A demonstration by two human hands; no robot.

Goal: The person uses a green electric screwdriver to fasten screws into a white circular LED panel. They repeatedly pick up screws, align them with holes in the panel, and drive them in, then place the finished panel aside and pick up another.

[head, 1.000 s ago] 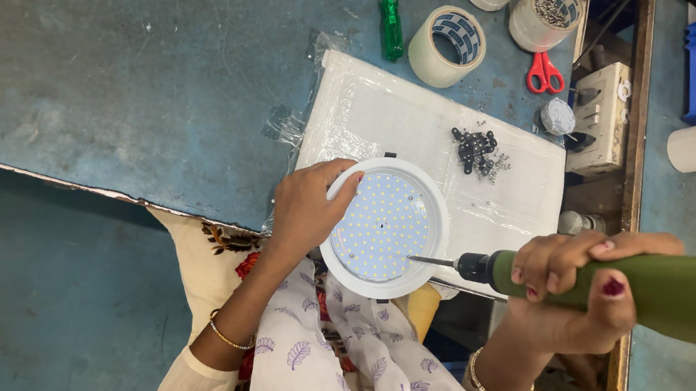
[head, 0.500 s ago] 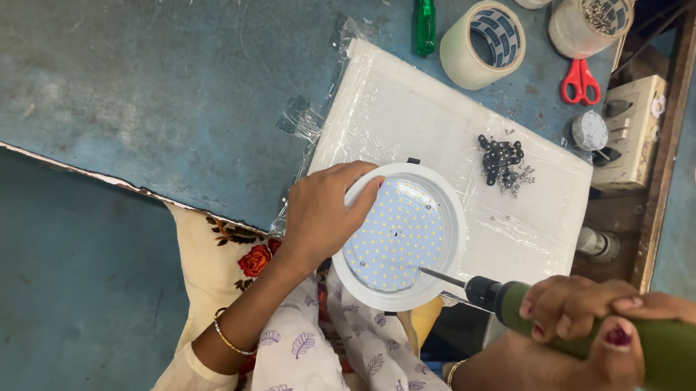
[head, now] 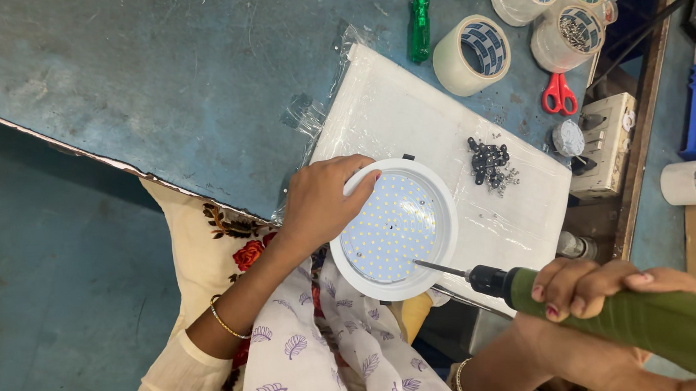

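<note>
Left hand (head: 320,205) palm-down, fingers (head: 360,172) curled over the rim of the round LED light panel (head: 394,229), which lies on the white plastic-wrapped board (head: 407,110) on the bench (head: 151,70). Right hand (head: 595,288) fingers clamped around the green electric screwdriver (head: 659,325), bit tip touching the panel's lower edge. Black screws (head: 488,161) nearby.

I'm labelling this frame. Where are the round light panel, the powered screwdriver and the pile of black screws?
round light panel (head: 395,229), head view, dotted face.
powered screwdriver (head: 659,325), head view, green body.
black screws (head: 488,161), head view, middle of pile.
</note>
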